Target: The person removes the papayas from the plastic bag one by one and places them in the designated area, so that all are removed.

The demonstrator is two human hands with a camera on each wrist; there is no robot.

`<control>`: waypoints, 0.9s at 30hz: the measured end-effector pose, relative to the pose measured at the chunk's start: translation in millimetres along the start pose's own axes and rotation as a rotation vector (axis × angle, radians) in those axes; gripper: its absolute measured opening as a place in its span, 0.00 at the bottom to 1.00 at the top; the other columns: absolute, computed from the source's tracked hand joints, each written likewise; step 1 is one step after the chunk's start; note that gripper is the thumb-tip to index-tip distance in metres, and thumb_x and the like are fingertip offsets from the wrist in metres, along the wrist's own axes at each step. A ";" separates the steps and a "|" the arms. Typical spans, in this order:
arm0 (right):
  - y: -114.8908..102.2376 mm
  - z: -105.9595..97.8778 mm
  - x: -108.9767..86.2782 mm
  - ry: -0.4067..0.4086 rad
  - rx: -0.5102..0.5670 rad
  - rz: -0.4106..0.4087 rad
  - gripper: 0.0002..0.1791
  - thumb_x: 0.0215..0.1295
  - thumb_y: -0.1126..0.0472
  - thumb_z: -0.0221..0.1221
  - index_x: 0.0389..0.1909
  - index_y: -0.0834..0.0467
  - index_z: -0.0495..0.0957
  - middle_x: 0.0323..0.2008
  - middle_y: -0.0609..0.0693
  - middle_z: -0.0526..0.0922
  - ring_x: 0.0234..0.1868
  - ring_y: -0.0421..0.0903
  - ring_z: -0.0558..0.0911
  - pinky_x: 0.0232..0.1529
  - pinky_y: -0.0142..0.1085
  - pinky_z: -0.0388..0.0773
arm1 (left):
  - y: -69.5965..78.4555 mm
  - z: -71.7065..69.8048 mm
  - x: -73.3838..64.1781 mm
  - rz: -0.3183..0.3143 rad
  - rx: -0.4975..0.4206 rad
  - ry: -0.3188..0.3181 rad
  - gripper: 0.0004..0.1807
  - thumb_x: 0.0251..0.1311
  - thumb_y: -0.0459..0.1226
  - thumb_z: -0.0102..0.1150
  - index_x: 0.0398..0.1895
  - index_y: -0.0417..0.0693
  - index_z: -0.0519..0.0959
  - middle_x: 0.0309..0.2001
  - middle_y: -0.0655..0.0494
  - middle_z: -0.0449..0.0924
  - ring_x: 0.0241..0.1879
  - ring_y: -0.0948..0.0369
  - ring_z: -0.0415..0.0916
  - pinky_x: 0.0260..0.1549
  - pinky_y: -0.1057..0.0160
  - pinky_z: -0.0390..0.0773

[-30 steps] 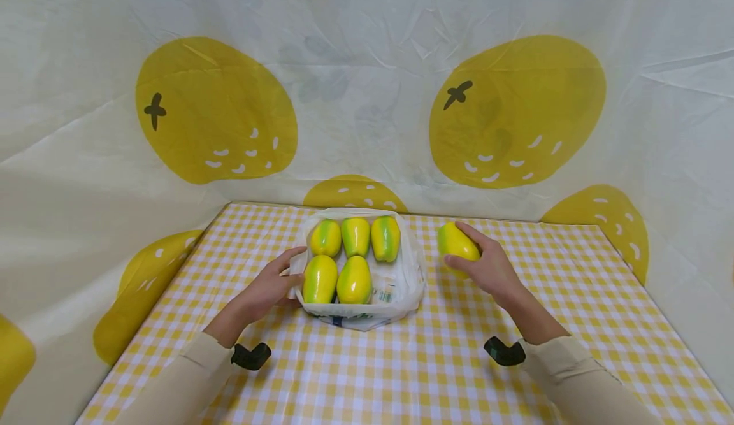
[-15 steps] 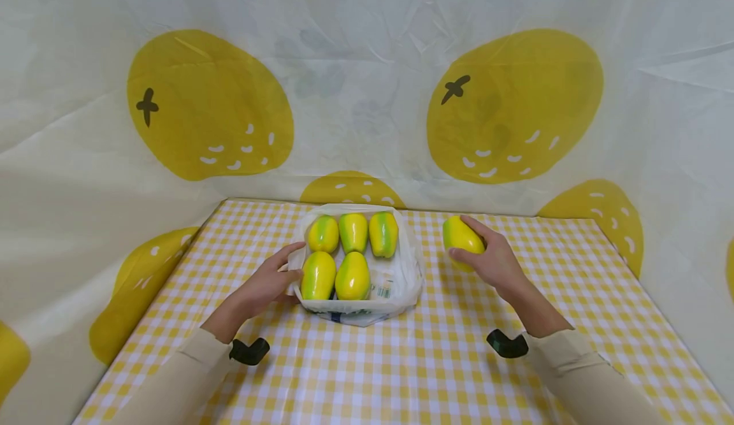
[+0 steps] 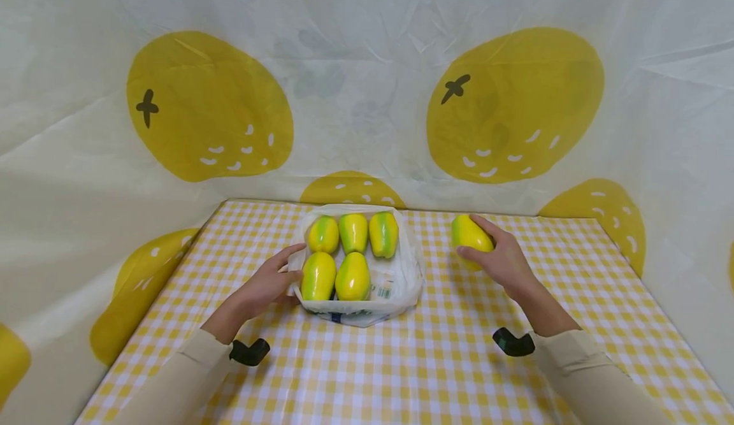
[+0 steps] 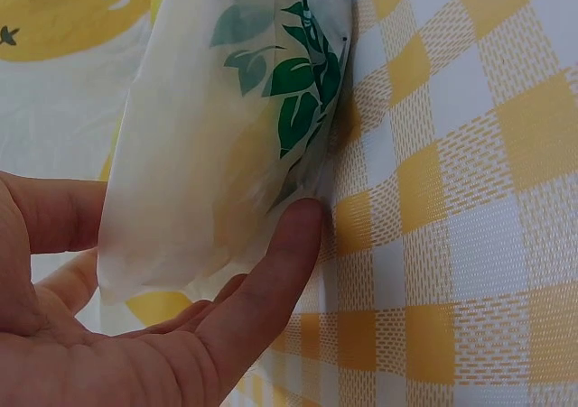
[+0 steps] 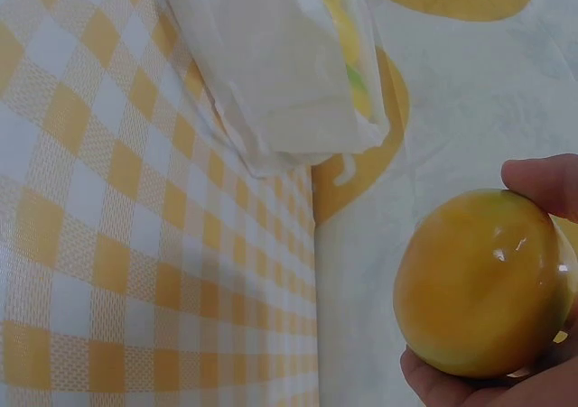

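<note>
Fingers of the person's right hand (image 3: pixel 504 266) wrap round a glossy yellow-green fruit (image 3: pixel 467 237), thumb on the near side, holding it above the right half of the table (image 3: pixel 367 374). That forearm slants in from the lower right; the other slants in from the lower left, both in beige sleeves (image 3: pixel 590 380), a black bracket (image 3: pixel 514 342) beside each wrist. The left hand (image 3: pixel 264 288) grips the left edge of an open white plastic bag (image 3: pixel 410 278), its thumb at the rim. Seen from the head, five similar fruits (image 3: pixel 353 276) sit in the bag, three behind and two in front, with a barcode (image 3: pixel 385 292) in the bare front-right corner. Only the left wrist view plainly shows green leaves (image 4: pixel 293 123) printed on the bag's side and a finger lying low against it. From the right wrist, the held fruit turns its rounded, orange-tinged end, and the bag's wall hides most of the fruits inside. Yellow-and-white checks cover the table; behind it hangs a white cloth (image 3: pixel 367 93) with large yellow fruit shapes. The bag's right wall stands between the held fruit and the rest.
</note>
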State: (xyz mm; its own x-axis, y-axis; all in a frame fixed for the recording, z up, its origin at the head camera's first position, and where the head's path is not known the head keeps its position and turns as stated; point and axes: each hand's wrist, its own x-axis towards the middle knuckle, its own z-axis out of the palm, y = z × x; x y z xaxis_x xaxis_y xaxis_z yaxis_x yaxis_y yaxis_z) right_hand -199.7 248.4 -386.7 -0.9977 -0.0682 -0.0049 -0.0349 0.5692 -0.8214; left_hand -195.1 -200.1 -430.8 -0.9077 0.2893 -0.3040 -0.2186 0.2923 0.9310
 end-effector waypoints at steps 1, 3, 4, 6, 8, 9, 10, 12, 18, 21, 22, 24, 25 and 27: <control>1.1 -0.7 0.1 -0.003 -0.002 -0.002 0.46 0.72 0.52 0.65 0.84 0.52 0.52 0.74 0.67 0.65 0.58 0.61 0.74 0.47 0.37 0.76 | -0.1 0.1 0.0 -0.001 -0.001 -0.001 0.36 0.78 0.36 0.48 0.85 0.59 0.51 0.85 0.40 0.24 0.83 0.36 0.33 0.53 0.45 0.85; 2.3 -2.2 0.2 -0.005 -0.010 0.000 0.46 0.72 0.51 0.65 0.84 0.51 0.51 0.74 0.68 0.65 0.59 0.61 0.74 0.47 0.37 0.76 | -0.2 -0.2 0.1 -0.002 0.001 -0.003 0.36 0.79 0.36 0.48 0.85 0.59 0.51 0.85 0.40 0.24 0.83 0.36 0.33 0.53 0.44 0.85; 2.8 -3.0 0.1 -0.006 -0.012 0.002 0.46 0.72 0.51 0.65 0.84 0.51 0.51 0.75 0.68 0.65 0.59 0.61 0.74 0.48 0.36 0.76 | -0.1 -0.4 0.3 -0.003 0.001 -0.005 0.36 0.79 0.36 0.48 0.85 0.60 0.51 0.85 0.39 0.24 0.83 0.36 0.34 0.53 0.44 0.85; 3.9 -4.7 0.2 -0.008 -0.014 0.006 0.46 0.72 0.51 0.64 0.84 0.52 0.51 0.75 0.68 0.64 0.59 0.61 0.74 0.47 0.36 0.76 | 0.4 -1.3 0.5 -0.004 -0.003 -0.009 0.36 0.79 0.37 0.48 0.85 0.60 0.50 0.85 0.39 0.24 0.83 0.35 0.36 0.52 0.43 0.85; 3.6 -6.5 1.1 -0.007 -0.009 0.011 0.46 0.73 0.52 0.64 0.84 0.51 0.51 0.75 0.68 0.64 0.59 0.61 0.74 0.48 0.35 0.75 | 1.0 -2.5 0.3 -0.007 -0.007 -0.012 0.36 0.79 0.37 0.48 0.85 0.60 0.50 0.85 0.38 0.24 0.83 0.35 0.39 0.52 0.44 0.86; 3.4 -7.5 1.8 -0.007 -0.005 0.012 0.46 0.73 0.52 0.64 0.84 0.51 0.51 0.75 0.68 0.63 0.60 0.61 0.73 0.48 0.35 0.75 | 1.4 -3.0 0.2 -0.010 -0.014 -0.010 0.36 0.79 0.36 0.48 0.85 0.61 0.50 0.85 0.37 0.24 0.82 0.35 0.42 0.51 0.44 0.86; 3.1 -8.5 2.7 -0.005 -0.003 0.011 0.46 0.73 0.53 0.64 0.84 0.52 0.51 0.76 0.68 0.63 0.60 0.61 0.73 0.49 0.35 0.75 | 1.8 -3.6 0.1 -0.014 -0.019 -0.006 0.36 0.79 0.36 0.48 0.85 0.61 0.50 0.85 0.38 0.24 0.82 0.35 0.44 0.51 0.45 0.86; 2.6 -10.8 4.3 -0.002 -0.002 0.013 0.46 0.73 0.53 0.64 0.85 0.51 0.50 0.77 0.68 0.61 0.61 0.62 0.73 0.49 0.36 0.75 | 2.4 -4.7 -0.2 -0.014 -0.023 -0.008 0.36 0.79 0.36 0.48 0.85 0.61 0.50 0.84 0.37 0.23 0.81 0.35 0.46 0.51 0.46 0.86; 5.6 -16.9 6.6 0.009 -0.018 0.040 0.47 0.73 0.51 0.64 0.85 0.50 0.49 0.79 0.69 0.58 0.62 0.63 0.72 0.50 0.37 0.75 | 2.6 -5.4 1.1 -0.002 -0.029 -0.017 0.37 0.79 0.35 0.48 0.85 0.59 0.49 0.84 0.36 0.23 0.81 0.35 0.47 0.51 0.46 0.86; 9.5 -19.1 7.5 0.009 -0.029 0.050 0.47 0.73 0.50 0.64 0.85 0.50 0.49 0.78 0.70 0.58 0.62 0.64 0.72 0.48 0.36 0.75 | 1.5 -5.0 1.9 -0.004 -0.037 -0.016 0.37 0.78 0.34 0.48 0.85 0.59 0.50 0.84 0.37 0.24 0.81 0.35 0.48 0.50 0.47 0.86; 10.6 -20.1 7.9 0.010 -0.031 0.050 0.47 0.73 0.50 0.63 0.85 0.50 0.49 0.78 0.70 0.58 0.61 0.64 0.72 0.47 0.35 0.75 | 1.2 -4.7 2.1 -0.005 -0.039 -0.015 0.37 0.78 0.34 0.48 0.85 0.59 0.50 0.84 0.36 0.24 0.81 0.36 0.48 0.50 0.47 0.86; 11.8 -21.5 8.5 0.011 -0.031 0.051 0.46 0.73 0.50 0.63 0.85 0.50 0.49 0.78 0.70 0.57 0.61 0.64 0.72 0.47 0.35 0.75 | 0.8 -4.0 2.6 -0.007 -0.041 -0.013 0.37 0.78 0.34 0.48 0.85 0.58 0.50 0.84 0.37 0.25 0.81 0.36 0.47 0.50 0.47 0.86; 12.2 -22.2 9.0 0.011 -0.029 0.049 0.46 0.74 0.50 0.63 0.85 0.50 0.49 0.79 0.70 0.57 0.62 0.64 0.71 0.47 0.35 0.75 | 0.6 -3.6 2.7 -0.009 -0.042 -0.012 0.37 0.78 0.34 0.48 0.85 0.58 0.50 0.84 0.37 0.25 0.81 0.36 0.47 0.50 0.47 0.86; 12.9 -23.3 9.8 0.010 -0.029 0.048 0.46 0.74 0.51 0.63 0.85 0.49 0.49 0.79 0.70 0.57 0.62 0.65 0.71 0.47 0.35 0.76 | 0.1 -3.4 2.9 -0.008 -0.043 -0.010 0.37 0.78 0.33 0.48 0.85 0.58 0.50 0.84 0.37 0.25 0.82 0.36 0.45 0.51 0.46 0.86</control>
State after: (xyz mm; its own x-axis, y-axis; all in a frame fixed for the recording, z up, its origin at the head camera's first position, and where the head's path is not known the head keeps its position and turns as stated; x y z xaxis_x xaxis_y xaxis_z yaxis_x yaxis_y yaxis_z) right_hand -211.2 274.2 -384.0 -0.9988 -0.0322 -0.0376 0.0111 0.5951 -0.8036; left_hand -198.9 -202.4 -431.0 -0.9020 0.2966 -0.3137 -0.2417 0.2551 0.9362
